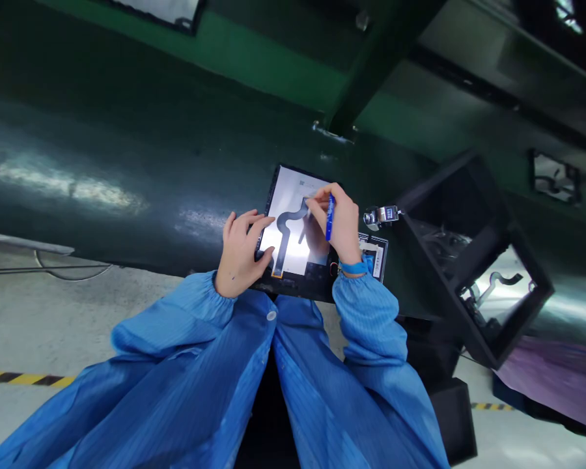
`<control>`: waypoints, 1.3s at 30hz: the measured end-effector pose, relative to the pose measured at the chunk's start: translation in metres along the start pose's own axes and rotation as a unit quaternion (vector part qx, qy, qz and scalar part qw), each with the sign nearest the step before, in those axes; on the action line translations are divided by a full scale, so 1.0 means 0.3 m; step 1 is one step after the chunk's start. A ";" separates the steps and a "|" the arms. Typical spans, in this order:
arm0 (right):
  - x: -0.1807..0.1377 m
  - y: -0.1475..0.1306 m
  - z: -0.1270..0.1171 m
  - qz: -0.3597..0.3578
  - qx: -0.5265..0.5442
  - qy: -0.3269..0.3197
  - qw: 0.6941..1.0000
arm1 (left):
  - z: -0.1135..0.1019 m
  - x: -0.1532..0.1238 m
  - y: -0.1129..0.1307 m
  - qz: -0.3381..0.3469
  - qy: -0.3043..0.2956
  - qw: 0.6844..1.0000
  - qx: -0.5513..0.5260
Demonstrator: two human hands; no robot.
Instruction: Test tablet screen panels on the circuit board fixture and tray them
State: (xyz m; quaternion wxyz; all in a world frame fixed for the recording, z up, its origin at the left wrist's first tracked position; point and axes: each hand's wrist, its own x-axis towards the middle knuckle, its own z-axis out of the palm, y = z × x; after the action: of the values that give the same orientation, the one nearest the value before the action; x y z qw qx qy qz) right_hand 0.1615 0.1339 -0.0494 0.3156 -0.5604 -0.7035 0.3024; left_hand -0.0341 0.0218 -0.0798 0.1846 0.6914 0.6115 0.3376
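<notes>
A flat dark panel with a shiny silver back lies on the dark green work surface in front of me. A grey curved flex ribbon runs across its silver face. My left hand rests on the panel's left edge, its thumb and fingers pressed on the panel near the ribbon's lower end. In a pinch grip my right hand holds a blue pen-like tool, and its fingertips touch the ribbon's upper end. Both arms wear blue sleeves.
A small silver clamp-like fixture sits just right of the panel. A black open tray at the right holds another silver panel with a ribbon. A label card lies under my right wrist. Grey floor with yellow-black tape lies below.
</notes>
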 end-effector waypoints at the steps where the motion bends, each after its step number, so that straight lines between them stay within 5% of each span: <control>1: 0.010 -0.003 0.011 -0.011 0.015 -0.007 1.000 | -0.010 0.011 0.002 -0.010 0.007 1.000 -0.016; 5: -0.018 -0.060 -0.027 -0.052 0.149 -0.013 0.987 | -0.070 0.112 0.040 -0.059 0.056 0.975 -0.208; 7: -0.057 -0.096 -0.079 -0.070 0.200 -0.029 0.977 | -0.098 0.181 0.078 -0.067 -0.023 0.940 -0.333; 11: -0.134 -0.126 -0.159 -0.113 0.242 -0.049 0.962 | -0.119 0.282 0.169 -0.064 -0.282 0.844 -0.451; 14: -0.174 -0.111 -0.183 -0.140 0.245 -0.037 0.959 | -0.113 0.298 0.218 -0.060 -0.327 0.818 -0.469; 19: -0.238 -0.029 -0.210 -0.108 0.227 0.042 0.967 | -0.056 0.265 0.242 0.017 -0.225 0.909 -0.349; 23: -0.285 0.093 -0.215 -0.022 0.092 0.116 0.989 | 0.052 0.226 0.240 0.104 -0.153 0.968 -0.169; 28: -0.327 0.189 -0.191 -0.039 -0.050 0.035 0.997 | 0.153 0.192 0.249 0.134 -0.171 0.976 -0.033; 39: -0.363 0.172 -0.174 -0.018 -0.028 0.049 0.998 | 0.199 0.168 0.230 0.133 -0.154 0.979 -0.019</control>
State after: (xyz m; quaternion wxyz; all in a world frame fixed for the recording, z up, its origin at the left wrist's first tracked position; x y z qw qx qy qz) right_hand 0.2521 0.0409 -0.0688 0.3396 -0.5702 -0.7053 0.2492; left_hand 0.0581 0.0676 -0.0636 0.2432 0.8067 0.4718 0.2600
